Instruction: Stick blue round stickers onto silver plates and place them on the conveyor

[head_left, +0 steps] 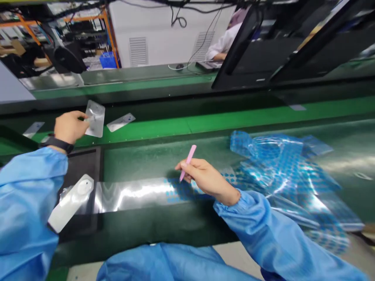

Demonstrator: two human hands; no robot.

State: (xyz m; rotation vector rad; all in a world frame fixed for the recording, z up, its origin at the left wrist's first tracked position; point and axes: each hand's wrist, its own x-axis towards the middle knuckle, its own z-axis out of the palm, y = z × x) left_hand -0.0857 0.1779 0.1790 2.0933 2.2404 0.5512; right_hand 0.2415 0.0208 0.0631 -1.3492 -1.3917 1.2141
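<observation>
- We are pinching a clear plastic packet [95, 119] in our left hand [70, 127], at about ten o'clock from the middle of our view. The grip is together on the packet's edge, and the packet is standing up at a tilt over a green conveyor belt [146, 127].
- We are holding pink tweezers [189, 162] in our right hand [208, 181], just below the middle of our view. The grip is clamped around the tweezers, with their tips pointing down at a silvery strip of film [134, 193]. We cannot tell whether the tips are together.
- The strip is lying flat on the green tabletop [152, 156] at about eight o'clock, running into a crumpled heap of blue-dotted film [278, 171] at about three o'clock.
- A white plastic piece in a clear sleeve [70, 203] is resting on a black mat [79, 164] at about eight o'clock, near our left forearm.
- Two more flat packets [120, 122] are lying on the belt, just beside the one we are holding.
- Beyond the belt, at about one o'clock, a co-worker's white sleeve [224, 45] is reaching toward a keyboard [208, 65].
</observation>
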